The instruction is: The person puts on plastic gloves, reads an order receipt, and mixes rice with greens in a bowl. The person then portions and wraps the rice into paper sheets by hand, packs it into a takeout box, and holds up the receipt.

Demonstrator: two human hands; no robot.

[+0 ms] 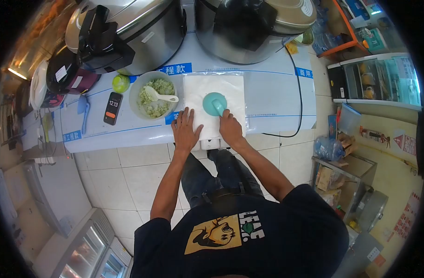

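On the table lies a white rectangular board or sheet (198,92) with clear plastic around its edges. A teal round press with a handle (212,105) rests flat on it. The fingers of my right hand (230,129) are closed round the near end of the press handle. My left hand (187,127) lies flat with its fingers spread on the near left part of the white sheet. Just left of it stands a bowl (134,99) of chopped pale green filling (161,85), with a white spoon (165,97) lying in it.
A phone showing a timer (112,108), a green round container (120,84) and a blue spatula-like tool (85,116) are on the left. Two large steel cookers (151,41) (249,44) stand behind. A black cable (301,92) runs along the right.
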